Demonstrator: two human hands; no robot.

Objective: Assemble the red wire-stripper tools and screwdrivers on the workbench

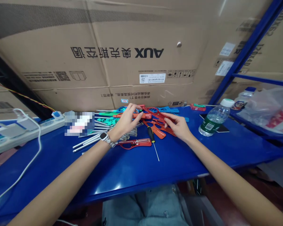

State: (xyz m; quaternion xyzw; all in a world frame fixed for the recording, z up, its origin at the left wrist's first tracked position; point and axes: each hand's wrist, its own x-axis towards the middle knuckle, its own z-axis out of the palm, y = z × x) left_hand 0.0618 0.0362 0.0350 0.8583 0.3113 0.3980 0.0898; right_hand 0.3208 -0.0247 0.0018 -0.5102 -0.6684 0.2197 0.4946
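Observation:
A red plastic casing (153,110), shaped like the handle of a long-reach lighter, spans the space between my hands. My right hand (178,126) pinches its right end between thumb and fingers. At its left end, my left hand (127,121) has curled fingers on it; the fingertips are partly hidden. Orange casings (159,130) lie beneath, close to my right hand. In front of them rests a screwdriver (151,134) with a black and yellow handle. A red lighter half (138,143) with inner parts showing lies near my left wrist. Metal tubes (89,141) are heaped left of that wrist.
Green casings (107,121) and blue casings (168,110) lie toward the back. A water bottle (215,117) stands at right over a dark phone. At left runs a power strip (49,122) with a white cable. A large cardboard box (122,28) walls off the back.

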